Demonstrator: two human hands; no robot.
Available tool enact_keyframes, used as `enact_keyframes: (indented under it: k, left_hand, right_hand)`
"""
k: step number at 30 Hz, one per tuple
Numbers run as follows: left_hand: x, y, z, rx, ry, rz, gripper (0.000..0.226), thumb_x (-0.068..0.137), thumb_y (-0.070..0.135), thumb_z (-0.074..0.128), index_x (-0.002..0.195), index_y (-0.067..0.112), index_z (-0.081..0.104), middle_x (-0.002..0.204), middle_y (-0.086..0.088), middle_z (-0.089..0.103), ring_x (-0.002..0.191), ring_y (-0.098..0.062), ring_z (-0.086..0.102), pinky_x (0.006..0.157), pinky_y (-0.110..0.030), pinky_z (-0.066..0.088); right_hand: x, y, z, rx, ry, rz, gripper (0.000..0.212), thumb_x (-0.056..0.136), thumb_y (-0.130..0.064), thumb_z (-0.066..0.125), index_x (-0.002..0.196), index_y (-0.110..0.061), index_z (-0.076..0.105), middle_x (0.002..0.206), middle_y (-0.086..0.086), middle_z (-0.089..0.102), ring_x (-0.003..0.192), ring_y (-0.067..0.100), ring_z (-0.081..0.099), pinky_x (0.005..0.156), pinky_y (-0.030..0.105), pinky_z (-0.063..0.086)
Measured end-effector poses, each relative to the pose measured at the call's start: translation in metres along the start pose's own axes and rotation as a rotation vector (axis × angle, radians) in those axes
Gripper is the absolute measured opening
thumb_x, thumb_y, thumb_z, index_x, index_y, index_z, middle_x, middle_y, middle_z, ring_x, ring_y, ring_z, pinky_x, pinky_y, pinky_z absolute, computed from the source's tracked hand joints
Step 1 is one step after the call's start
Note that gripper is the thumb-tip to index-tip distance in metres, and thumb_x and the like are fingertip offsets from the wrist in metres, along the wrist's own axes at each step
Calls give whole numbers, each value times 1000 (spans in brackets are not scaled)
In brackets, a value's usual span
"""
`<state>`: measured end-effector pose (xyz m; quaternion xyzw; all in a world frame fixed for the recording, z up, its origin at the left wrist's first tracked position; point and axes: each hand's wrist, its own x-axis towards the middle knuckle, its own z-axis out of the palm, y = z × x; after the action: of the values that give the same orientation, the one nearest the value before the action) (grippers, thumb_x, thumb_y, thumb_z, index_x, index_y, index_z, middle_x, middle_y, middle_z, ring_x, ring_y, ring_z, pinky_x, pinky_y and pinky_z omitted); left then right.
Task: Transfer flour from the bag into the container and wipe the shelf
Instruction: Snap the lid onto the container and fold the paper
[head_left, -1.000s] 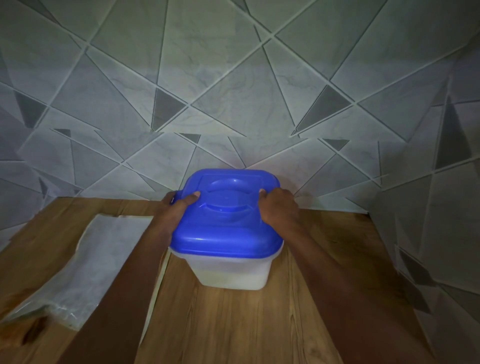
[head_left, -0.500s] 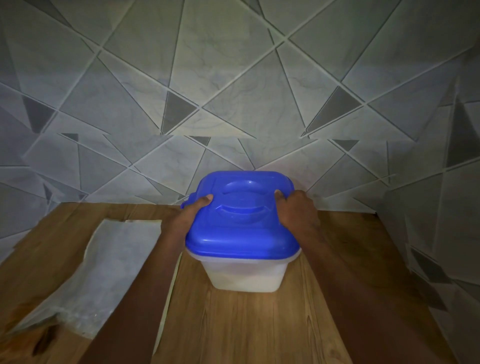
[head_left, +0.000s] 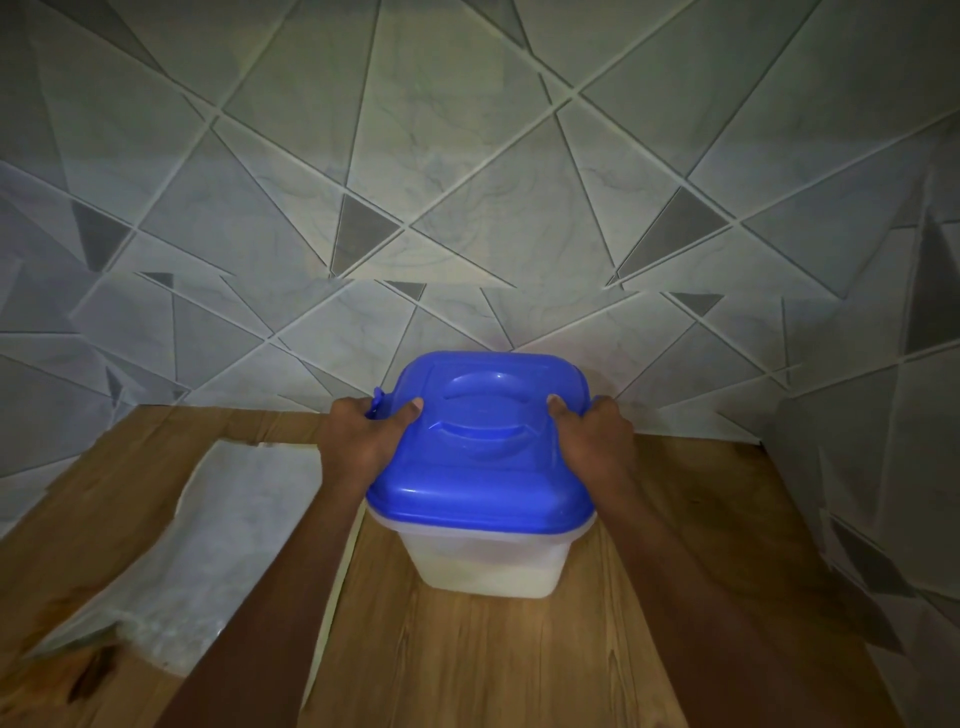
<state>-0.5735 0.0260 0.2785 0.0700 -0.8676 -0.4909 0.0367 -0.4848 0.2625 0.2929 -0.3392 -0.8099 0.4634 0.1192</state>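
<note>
Left hand (head_left: 361, 441): set on the left edge of the blue lid (head_left: 483, 467), thumb laid flat on top, fingers curled over the side; the lid is gripped.

Right hand (head_left: 595, 441): set likewise on the right edge of the same lid, thumb on top, fingers wrapped round the rim; nothing else is held.

Container (head_left: 488, 551): translucent, square, held between both hands and standing upright on the shelf (head_left: 519, 670). The lid is seated across its mouth; whether it is fully clicked down cannot be told.

Flour (head_left: 488, 579): seen as a pale layer through the lower wall of the container, below the hands.

Bag (head_left: 208, 540): thin clear plastic, lying flat and slack on the shelf, left of the left forearm; it looks emptied.

Tiled wall (head_left: 467, 208): grey, geometric pattern, beyond the hands.

Progress, as judged: the transfer appears done and the container is being closed. No cloth is in view, and the wiping of the shelf is taken as not yet begun. Spilled flour on the wood cannot be made out in this dim light.
</note>
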Motion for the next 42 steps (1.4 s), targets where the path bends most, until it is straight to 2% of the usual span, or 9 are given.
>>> enact_keyframes:
  k: [2, 6, 10, 17, 21, 24, 31, 34, 42]
  left_hand:
    - [0, 1, 1, 17, 2, 23, 57, 71, 56, 83, 74, 3, 61, 69, -9, 61, 83, -36, 70, 54, -31, 43]
    - [1, -1, 0, 36, 12, 68, 81, 73, 58, 80, 103, -16, 63, 102, -31, 69, 96, -42, 69, 79, -47, 56]
    - [0, 1, 1, 141, 36, 150, 60, 79, 58, 74, 67, 1, 63, 65, -19, 64, 76, -39, 69, 66, -40, 52]
    - [-9, 6, -7, 226, -52, 126, 75, 82, 66, 64, 119, 0, 67, 110, -18, 72, 105, -35, 68, 91, -43, 55]
    - [-39, -7, -11, -33, -216, 138, 84, 86, 53, 71, 156, 24, 34, 150, 3, 48, 137, -19, 47, 115, -39, 40]
    - [-65, -25, -9, -253, -129, 133, 78, 84, 46, 76, 152, 35, 38, 136, 19, 49, 127, -7, 49, 110, -31, 41]
    - [-58, -27, 10, -447, 28, 103, 71, 82, 19, 80, 146, 23, 49, 135, 10, 56, 126, -16, 55, 103, -29, 44]
    - [-43, -27, 15, -488, 11, 137, 71, 77, 25, 78, 144, 22, 53, 134, 9, 58, 124, -16, 57, 104, -31, 46]
    - [-19, -8, 45, -485, -11, 165, 71, 86, 19, 75, 149, 21, 45, 135, 12, 53, 122, -10, 52, 96, -23, 41]
  right_hand:
    - [3, 2, 0, 17, 0, -10, 61, 93, -51, 61, 123, 1, 53, 125, 20, 62, 113, 37, 60, 79, 31, 40]
    - [6, 5, 2, 41, 2, -17, 58, 91, -51, 63, 119, 0, 55, 120, 19, 63, 109, 37, 61, 78, 33, 43]
    - [6, 5, 1, 47, 5, -32, 58, 92, -50, 63, 119, 1, 56, 119, 20, 63, 108, 38, 61, 79, 34, 45]
    - [-4, 4, -2, 98, -10, 9, 71, 89, -54, 64, 135, -2, 50, 135, 19, 58, 123, 37, 56, 97, 39, 45]
    - [-27, 13, -5, 200, -17, -4, 68, 86, -52, 69, 140, -14, 50, 139, 9, 58, 128, 34, 54, 99, 37, 42]
    - [-55, 22, -5, 241, 0, -43, 67, 88, -48, 69, 146, -26, 45, 143, 3, 55, 131, 28, 52, 97, 32, 40]
    - [-83, 28, 15, 353, 202, -117, 68, 92, -34, 68, 152, -31, 36, 136, -12, 51, 123, 9, 48, 94, 22, 35]
    - [-76, 25, 22, 383, 231, -102, 69, 91, -30, 71, 152, -30, 38, 130, -16, 49, 117, 1, 44, 93, 22, 37]
    - [-20, 26, 22, 297, 211, -65, 71, 90, -47, 66, 153, -31, 36, 150, 1, 49, 135, 25, 50, 111, 46, 44]
